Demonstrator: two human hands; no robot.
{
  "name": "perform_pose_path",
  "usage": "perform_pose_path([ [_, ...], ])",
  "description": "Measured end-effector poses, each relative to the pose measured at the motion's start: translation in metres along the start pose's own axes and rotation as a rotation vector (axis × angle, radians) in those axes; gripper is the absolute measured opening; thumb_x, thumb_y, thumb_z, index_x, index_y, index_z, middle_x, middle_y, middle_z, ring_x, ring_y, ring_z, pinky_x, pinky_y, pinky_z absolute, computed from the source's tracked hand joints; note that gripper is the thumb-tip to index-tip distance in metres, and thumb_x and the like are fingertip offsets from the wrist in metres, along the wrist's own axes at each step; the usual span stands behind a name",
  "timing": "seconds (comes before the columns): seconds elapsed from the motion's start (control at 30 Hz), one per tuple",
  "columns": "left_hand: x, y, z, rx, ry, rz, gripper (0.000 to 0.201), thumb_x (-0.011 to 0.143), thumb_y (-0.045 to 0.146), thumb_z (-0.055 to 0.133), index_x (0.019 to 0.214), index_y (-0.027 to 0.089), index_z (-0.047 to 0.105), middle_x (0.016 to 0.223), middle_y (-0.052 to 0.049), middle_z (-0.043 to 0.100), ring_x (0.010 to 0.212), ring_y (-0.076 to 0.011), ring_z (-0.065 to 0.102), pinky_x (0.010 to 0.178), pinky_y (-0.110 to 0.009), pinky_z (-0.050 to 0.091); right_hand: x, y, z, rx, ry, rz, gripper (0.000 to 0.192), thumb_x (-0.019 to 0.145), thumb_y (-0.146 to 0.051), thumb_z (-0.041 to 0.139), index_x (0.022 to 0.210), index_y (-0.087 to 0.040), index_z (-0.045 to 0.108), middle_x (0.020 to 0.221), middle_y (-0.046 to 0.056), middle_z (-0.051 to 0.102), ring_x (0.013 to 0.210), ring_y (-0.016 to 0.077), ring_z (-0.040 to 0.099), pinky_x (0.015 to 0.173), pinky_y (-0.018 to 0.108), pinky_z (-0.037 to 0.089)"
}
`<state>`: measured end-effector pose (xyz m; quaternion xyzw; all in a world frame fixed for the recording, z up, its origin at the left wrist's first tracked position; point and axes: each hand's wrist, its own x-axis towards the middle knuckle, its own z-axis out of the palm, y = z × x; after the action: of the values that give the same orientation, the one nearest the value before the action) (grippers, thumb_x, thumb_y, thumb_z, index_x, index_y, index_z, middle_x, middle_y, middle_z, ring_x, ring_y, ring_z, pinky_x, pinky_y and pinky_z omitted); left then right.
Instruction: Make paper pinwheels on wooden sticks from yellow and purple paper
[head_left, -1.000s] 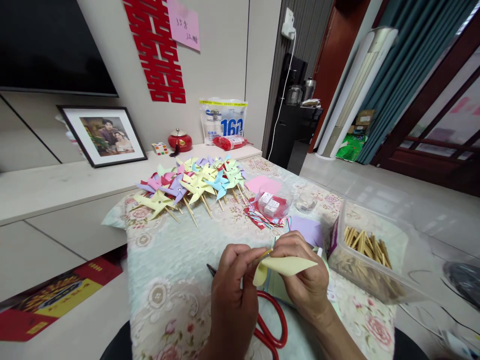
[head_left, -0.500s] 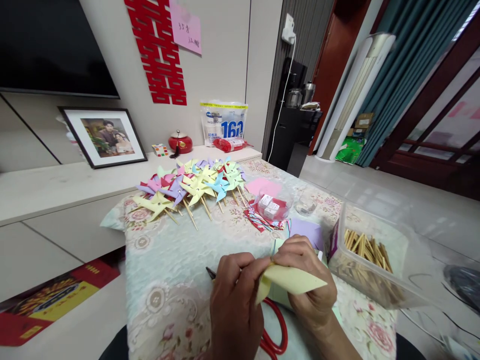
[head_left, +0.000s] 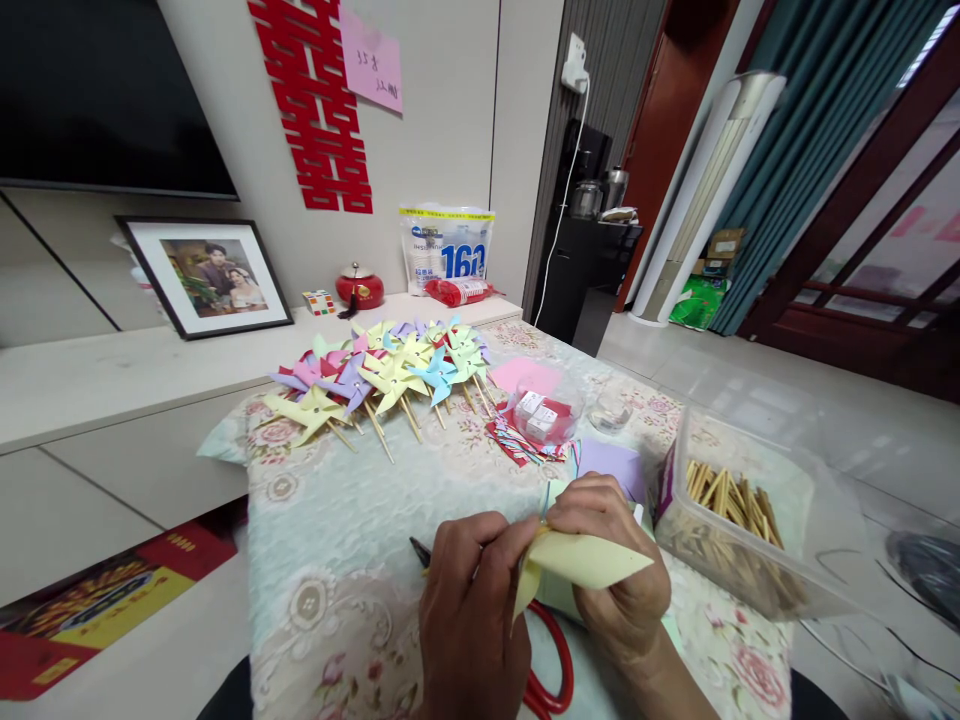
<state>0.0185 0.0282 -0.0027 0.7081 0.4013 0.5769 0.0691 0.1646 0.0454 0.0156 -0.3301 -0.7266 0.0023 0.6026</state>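
Both hands pinch a pale yellow paper piece point(head_left: 581, 558) above the near edge of a flower-patterned table point(head_left: 337, 520). My left hand point(head_left: 469, 610) grips its folded left corner. My right hand point(head_left: 619, 565) holds it from behind, with the flap pointing right. Red-handled scissors point(head_left: 551, 665) lie under my hands, their dark tip poking out to the left. A heap of finished paper pinwheels point(head_left: 379, 370) on wooden sticks lies at the table's far side.
A clear plastic box of wooden sticks point(head_left: 739, 520) stands at the right. A small clear tub of little boxes point(head_left: 541, 410), coloured paper sheets point(head_left: 611, 462) and a glass dish point(head_left: 611, 408) sit mid-table. Behind, a low cabinet carries a framed photo point(head_left: 204, 275) and a red jar point(head_left: 360, 285).
The camera shifted slightly and my hands dropped a little lower. The yellow paper's flap has turned to point further right and down.
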Motion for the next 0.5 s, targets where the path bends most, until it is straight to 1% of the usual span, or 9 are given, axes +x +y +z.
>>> perform_pose_path([
  [0.1,0.001,-0.0014,-0.0029,0.02,-0.034,-0.01,0.048,0.081,0.001,0.046,0.118,0.024,0.065,0.1,-0.005,0.061,0.094,-0.0196,0.059,0.081,-0.029,0.049,-0.0025,0.0029,0.0016,0.036,0.001,0.016,0.03,0.089,-0.006,0.053,0.113,-0.021,0.061,0.089,0.007,0.064,0.082,0.0231,0.059,0.073,0.043,0.046],
  [0.2,0.0021,-0.0035,-0.0046,0.044,-0.058,-0.037,0.052,0.078,-0.001,0.044,0.119,0.024,0.065,0.103,-0.005,0.06,0.096,-0.0192,0.059,0.082,-0.028,0.05,-0.0054,0.0046,0.0037,0.059,-0.013,0.065,0.036,0.085,0.0,0.055,0.114,-0.021,0.06,0.087,0.006,0.063,0.082,0.0222,0.057,0.074,0.042,0.046],
  [0.33,0.0035,-0.0058,-0.005,0.051,-0.068,-0.027,0.055,0.076,-0.003,0.042,0.12,0.023,0.064,0.103,-0.005,0.058,0.096,-0.0174,0.059,0.081,-0.026,0.051,-0.006,0.0041,0.0057,0.112,0.003,0.091,0.033,0.085,0.001,0.056,0.109,-0.02,0.06,0.087,0.005,0.062,0.082,0.021,0.056,0.073,0.04,0.046],
  [0.5,0.0023,-0.0043,-0.0031,0.07,-0.06,-0.011,0.053,0.075,-0.002,0.043,0.117,0.022,0.065,0.101,-0.005,0.059,0.094,-0.0184,0.058,0.08,-0.027,0.05,-0.0024,0.0029,0.0049,0.174,-0.018,0.129,0.023,0.083,-0.001,0.06,0.095,-0.021,0.059,0.083,0.003,0.061,0.078,0.019,0.056,0.071,0.037,0.045],
])
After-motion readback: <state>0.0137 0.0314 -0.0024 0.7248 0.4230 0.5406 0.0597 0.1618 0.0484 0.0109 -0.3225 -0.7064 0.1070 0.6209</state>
